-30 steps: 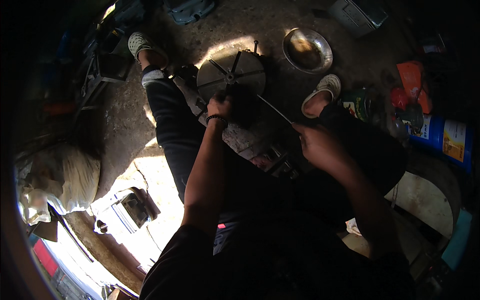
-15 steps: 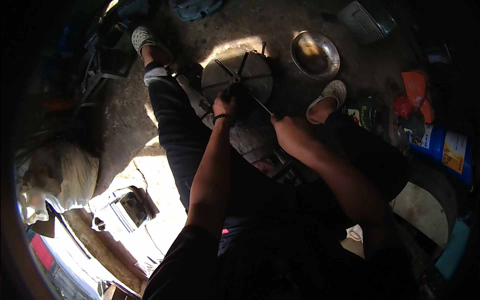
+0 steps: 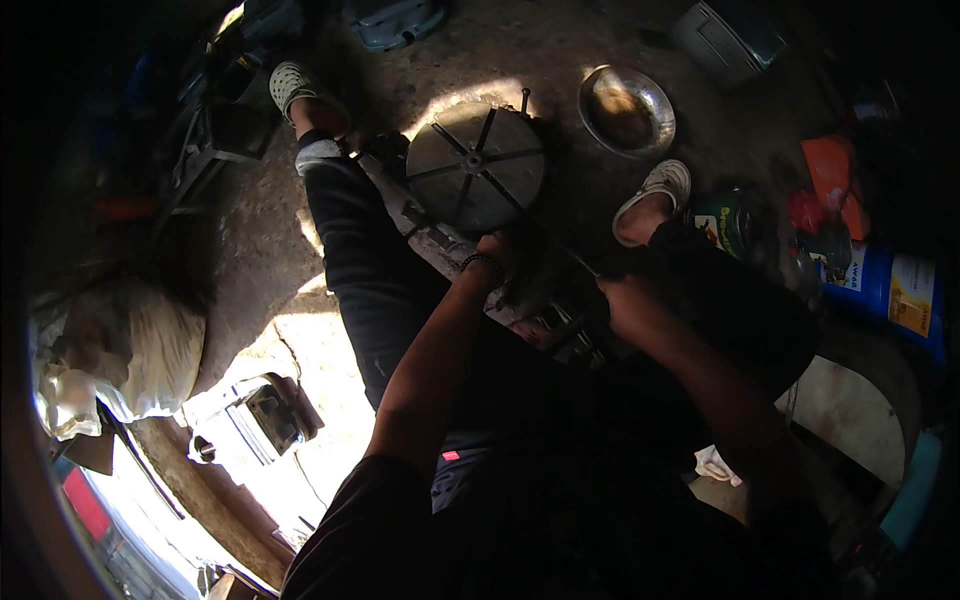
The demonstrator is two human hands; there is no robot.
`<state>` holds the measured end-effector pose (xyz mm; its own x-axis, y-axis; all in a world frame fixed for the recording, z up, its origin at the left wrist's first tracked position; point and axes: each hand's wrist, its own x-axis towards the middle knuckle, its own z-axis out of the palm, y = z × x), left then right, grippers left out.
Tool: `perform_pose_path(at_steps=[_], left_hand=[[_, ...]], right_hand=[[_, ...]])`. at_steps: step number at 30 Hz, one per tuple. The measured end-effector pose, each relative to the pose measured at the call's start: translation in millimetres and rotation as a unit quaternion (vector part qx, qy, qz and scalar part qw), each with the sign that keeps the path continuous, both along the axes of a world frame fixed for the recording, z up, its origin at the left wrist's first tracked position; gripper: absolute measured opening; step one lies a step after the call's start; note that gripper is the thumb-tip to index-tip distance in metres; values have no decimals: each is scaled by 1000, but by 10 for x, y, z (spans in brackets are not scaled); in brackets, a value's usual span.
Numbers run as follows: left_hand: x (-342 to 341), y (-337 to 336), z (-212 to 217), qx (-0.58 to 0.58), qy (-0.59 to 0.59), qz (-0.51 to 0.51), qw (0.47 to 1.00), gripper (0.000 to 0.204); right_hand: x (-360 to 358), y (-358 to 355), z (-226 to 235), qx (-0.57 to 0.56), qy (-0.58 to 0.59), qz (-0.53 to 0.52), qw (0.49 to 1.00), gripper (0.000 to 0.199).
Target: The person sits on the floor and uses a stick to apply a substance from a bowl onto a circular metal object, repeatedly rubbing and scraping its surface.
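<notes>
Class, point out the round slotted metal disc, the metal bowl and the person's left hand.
Round slotted metal disc (image 3: 476,166), head view, on its hub.
Metal bowl (image 3: 652,108), head view, on its right rim.
Left hand (image 3: 503,251), head view, on its back.

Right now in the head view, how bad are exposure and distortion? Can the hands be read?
Head view: harsh contrast; sunlit floor patch near blown out, round slotted disc and metal bowl lit. Left hand and right hand sit in deep shadow on the dark machine part; grip unreadable. Fisheye bends the edges, and the corners are vignetted black.
</notes>
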<state>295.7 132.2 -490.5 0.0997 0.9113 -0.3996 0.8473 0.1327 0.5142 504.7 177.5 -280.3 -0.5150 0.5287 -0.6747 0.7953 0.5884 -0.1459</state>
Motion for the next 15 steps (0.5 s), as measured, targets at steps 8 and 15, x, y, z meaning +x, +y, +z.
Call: perform_pose_path(at_steps=[8, 15], left_hand=[[-249, 140, 553, 86, -190, 139, 968, 31], [-699, 95, 232, 97, -52, 368, 924, 38]], right_hand=[[184, -94, 488, 47, 134, -120, 983, 36], [-505, -56, 605, -6, 83, -67, 994, 37]])
